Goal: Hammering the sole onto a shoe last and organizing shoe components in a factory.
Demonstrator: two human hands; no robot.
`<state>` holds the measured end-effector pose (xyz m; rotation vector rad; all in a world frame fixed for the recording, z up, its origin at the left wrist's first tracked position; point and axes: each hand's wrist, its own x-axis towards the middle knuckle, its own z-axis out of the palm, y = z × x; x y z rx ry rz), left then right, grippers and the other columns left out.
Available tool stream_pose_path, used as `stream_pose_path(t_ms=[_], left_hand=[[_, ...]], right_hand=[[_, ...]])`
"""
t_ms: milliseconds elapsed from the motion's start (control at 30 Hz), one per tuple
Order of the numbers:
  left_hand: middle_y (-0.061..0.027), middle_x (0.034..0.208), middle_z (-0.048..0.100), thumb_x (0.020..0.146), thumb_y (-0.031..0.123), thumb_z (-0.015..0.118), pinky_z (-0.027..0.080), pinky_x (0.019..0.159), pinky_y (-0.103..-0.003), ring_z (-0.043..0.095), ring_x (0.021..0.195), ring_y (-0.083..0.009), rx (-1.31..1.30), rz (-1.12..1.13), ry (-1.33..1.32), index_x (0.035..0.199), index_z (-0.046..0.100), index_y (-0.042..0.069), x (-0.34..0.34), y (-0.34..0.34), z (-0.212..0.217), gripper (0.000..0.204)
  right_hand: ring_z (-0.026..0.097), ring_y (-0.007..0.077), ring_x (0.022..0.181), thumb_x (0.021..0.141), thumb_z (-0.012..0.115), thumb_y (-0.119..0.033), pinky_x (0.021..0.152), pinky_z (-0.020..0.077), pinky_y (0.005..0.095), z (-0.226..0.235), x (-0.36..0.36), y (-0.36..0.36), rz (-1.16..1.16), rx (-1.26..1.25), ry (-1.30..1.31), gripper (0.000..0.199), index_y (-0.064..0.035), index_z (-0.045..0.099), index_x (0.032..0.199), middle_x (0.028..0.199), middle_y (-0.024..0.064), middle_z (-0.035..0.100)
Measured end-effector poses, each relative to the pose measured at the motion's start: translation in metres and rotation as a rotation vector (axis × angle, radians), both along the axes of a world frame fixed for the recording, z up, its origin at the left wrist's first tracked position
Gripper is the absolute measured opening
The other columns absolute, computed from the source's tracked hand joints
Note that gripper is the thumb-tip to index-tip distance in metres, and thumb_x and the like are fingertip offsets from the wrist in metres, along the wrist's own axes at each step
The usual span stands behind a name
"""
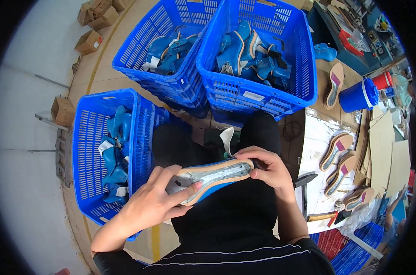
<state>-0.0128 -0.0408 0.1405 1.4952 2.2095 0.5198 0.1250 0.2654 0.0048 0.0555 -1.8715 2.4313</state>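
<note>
Over my lap I hold a blue shoe last point(222, 172), its bottom turned up: a grey metal-like plate edged with a tan strip. My left hand point(158, 195) grips the wide toe end, with a finger lying across the plate. My right hand point(268, 168) closes round the narrow heel end, thumb on the rim. A white strip of material point(227, 140) sticks up beyond the far side of the last; where it is fixed is hidden.
Blue crates point(258, 101) stand stacked ahead, filled with blue lasts; another crate point(105, 95) is at my left. On the right bench point(311, 153) are several tan-soled lasts point(340, 173), a hammer point(321, 216) and a blue bucket point(354, 97). Cardboard boxes point(88, 42) lie far left.
</note>
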Motion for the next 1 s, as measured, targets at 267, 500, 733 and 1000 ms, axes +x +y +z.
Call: stream_pose_path(t_ms=[267,500,733,1000], left_hand=[[-0.0306,0.143,0.047,0.076,0.037,0.094,0.062,0.081,-0.048,0.06,0.112,-0.0448,0.167,0.043,0.129,0.144,0.066,0.022,0.024,0.001,-0.024,0.075],[-0.0392,0.142,0.045,0.073,0.041,0.098,0.056,0.073,-0.048,0.062,0.105,-0.0456,0.245,0.103,0.28,0.168,0.024,0.028,0.053,0.0,-0.064,0.121],[-0.0356,0.142,0.047,0.073,0.023,0.097,0.055,0.074,-0.046,0.061,0.107,-0.045,0.185,0.118,0.309,0.151,0.052,0.022,0.051,-0.002,-0.064,0.09],[-0.0258,0.135,0.054,0.078,0.014,0.086,0.053,0.066,-0.036,0.059,0.092,-0.0332,0.186,0.102,0.443,0.142,0.068,0.032,0.039,0.008,-0.063,0.069]], right_hand=[[0.066,0.026,0.127,0.109,0.048,-0.061,0.111,0.0481,0.0384,-0.009,0.005,-0.014,-0.069,-0.305,-0.14,0.075,0.0012,0.055,0.151,0.135,0.0184,0.069],[0.067,0.0251,0.126,0.11,0.062,-0.039,0.111,0.0491,0.0385,-0.009,0.012,-0.011,-0.065,-0.223,-0.144,0.057,0.0008,0.054,0.151,0.135,0.0181,0.07],[0.067,0.024,0.116,0.097,0.077,-0.008,0.103,0.0509,0.0372,-0.048,0.103,0.016,-0.905,0.571,-0.304,0.032,-0.0007,0.067,0.127,0.122,0.0114,0.073],[0.06,0.0385,0.099,0.084,0.091,-0.032,0.09,0.0497,0.0495,-0.089,0.265,0.039,-0.867,1.139,-1.003,0.059,-0.003,0.06,0.125,0.106,0.0171,0.06]])
